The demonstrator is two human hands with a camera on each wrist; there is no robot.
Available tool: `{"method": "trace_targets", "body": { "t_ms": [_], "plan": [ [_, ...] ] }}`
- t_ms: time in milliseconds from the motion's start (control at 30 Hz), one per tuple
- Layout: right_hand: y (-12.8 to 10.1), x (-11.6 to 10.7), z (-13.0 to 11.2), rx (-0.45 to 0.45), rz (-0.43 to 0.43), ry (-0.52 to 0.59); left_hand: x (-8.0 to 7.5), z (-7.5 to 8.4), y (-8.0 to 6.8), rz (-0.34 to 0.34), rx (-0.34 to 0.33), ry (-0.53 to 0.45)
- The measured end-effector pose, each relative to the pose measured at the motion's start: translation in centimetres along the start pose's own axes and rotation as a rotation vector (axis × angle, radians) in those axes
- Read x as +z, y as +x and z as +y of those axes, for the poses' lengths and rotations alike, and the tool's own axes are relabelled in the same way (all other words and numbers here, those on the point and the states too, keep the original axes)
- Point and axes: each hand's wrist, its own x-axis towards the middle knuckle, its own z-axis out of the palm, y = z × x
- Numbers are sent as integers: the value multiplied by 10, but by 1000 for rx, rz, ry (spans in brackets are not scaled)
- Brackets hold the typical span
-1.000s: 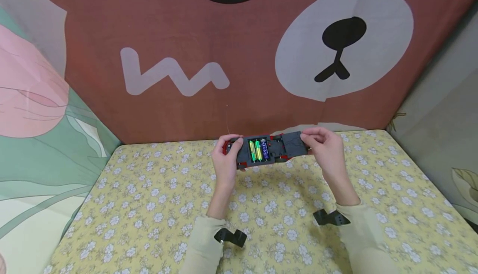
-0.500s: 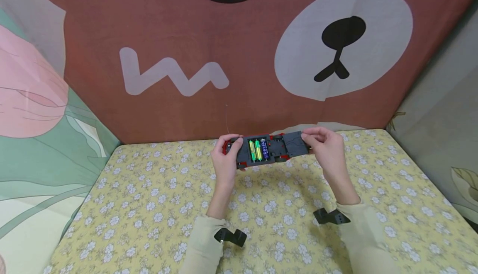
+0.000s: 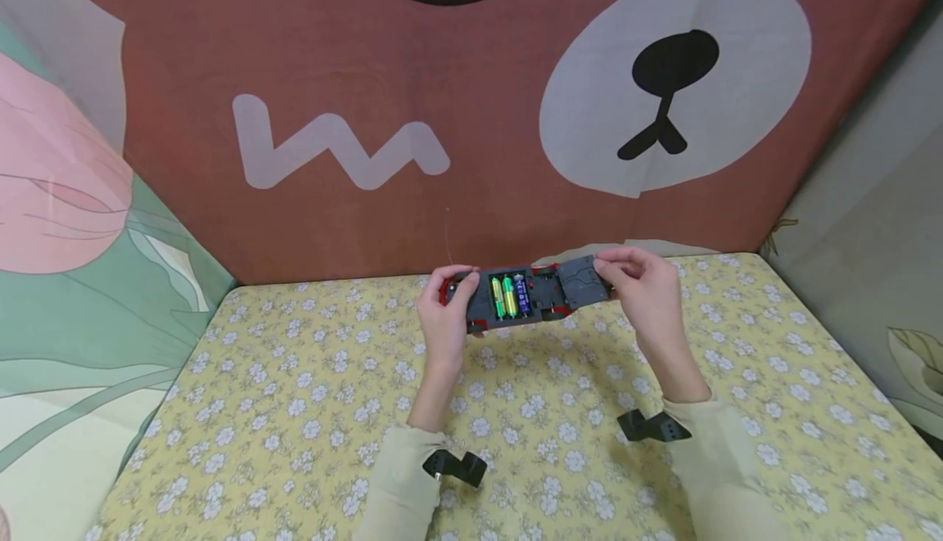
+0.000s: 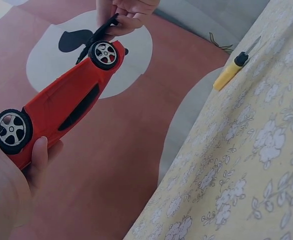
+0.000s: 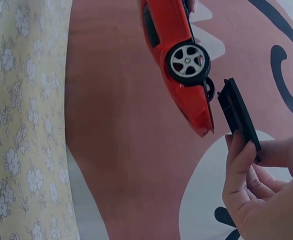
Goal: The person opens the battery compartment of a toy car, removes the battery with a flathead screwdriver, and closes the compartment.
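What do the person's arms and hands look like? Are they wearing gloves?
No gloves: the left hand and right hand are bare. The left sleeve and right sleeve are plain pale cream. A small black gadget sticks out at the left sleeve's edge, and a matching gadget at the right's.

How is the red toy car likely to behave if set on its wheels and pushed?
The red toy car would probably roll easily on its round wheels. Its crisp, unbent outline suggests it will likely stay stiff. The batteries lie uncovered, so they might drop out.
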Motion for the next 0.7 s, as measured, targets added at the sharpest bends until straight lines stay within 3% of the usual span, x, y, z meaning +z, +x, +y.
{"method": "trace_targets", "body": {
  "t_ms": [700],
  "plan": [
    [0,-1,0,-1,9,-37,0,0,-1,-1,-21,3]
  ]
}}
